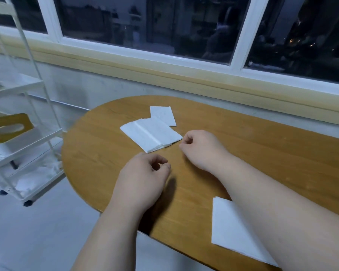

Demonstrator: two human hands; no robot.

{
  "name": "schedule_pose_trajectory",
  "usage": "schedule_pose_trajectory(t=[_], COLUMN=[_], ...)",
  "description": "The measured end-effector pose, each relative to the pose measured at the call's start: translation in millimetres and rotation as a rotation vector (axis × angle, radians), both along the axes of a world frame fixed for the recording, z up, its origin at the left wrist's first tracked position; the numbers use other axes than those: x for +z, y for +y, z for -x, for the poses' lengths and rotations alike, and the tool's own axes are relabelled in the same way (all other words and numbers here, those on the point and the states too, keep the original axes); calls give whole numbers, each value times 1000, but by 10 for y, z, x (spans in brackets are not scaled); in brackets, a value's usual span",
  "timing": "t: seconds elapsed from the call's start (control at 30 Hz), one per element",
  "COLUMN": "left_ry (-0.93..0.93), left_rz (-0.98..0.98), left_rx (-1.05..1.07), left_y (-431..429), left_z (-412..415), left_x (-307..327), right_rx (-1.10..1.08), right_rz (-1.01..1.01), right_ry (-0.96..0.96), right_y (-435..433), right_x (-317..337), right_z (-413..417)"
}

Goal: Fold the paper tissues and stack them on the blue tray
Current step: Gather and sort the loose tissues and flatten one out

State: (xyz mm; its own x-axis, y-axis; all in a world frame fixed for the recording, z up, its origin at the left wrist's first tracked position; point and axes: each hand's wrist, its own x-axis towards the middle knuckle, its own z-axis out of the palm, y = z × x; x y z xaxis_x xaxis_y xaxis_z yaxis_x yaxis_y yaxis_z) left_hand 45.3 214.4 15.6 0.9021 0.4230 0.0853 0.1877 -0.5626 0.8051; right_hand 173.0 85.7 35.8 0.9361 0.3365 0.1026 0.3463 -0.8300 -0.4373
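A white paper tissue (151, 134) lies partly unfolded in the middle of the wooden table (262, 145), with a crease along it. A smaller folded tissue (163, 115) lies just behind it, overlapping its far corner. A third tissue (229, 229) lies near the front edge, partly under my right forearm. My right hand (201, 148) hovers just right of the middle tissue, fingers loosely curled, holding nothing. My left hand (143, 180) hangs just in front of that tissue, fingers also loosely curled and empty. No blue tray is in view.
A white wheeled shelf cart (25, 137) stands on the floor to the left of the table, with a yellow-topped tissue box (9, 128) on one shelf. A window sill (184, 79) and dark window run behind the table.
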Motion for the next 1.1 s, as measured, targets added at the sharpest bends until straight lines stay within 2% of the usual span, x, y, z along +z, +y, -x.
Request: schedule_pose_trajectory(t=[0.23, 0.43, 0.6, 0.7, 0.9, 1.1], left_ry=[-3, -9, 2, 7, -1, -3], left_rz=[48, 91, 94, 97, 88, 86], left_rx=[33, 20, 19, 14, 15, 6], left_y=[137, 137, 121, 103, 96, 115], left_z=[-103, -168, -169, -153, -137, -168], left_x=[-47, -40, -18, -10, -28, -48], right_rx=[-185, -247, -327, -331, -279, -308], right_rz=[14, 50, -92, -107, 3, -48], right_ry=[64, 76, 130, 146, 146, 169], right_y=[262, 416, 407, 385, 429, 425], right_x=[-190, -294, -270, -249, -229, -203], right_z=[-689, -903, -957, -963, -936, -945])
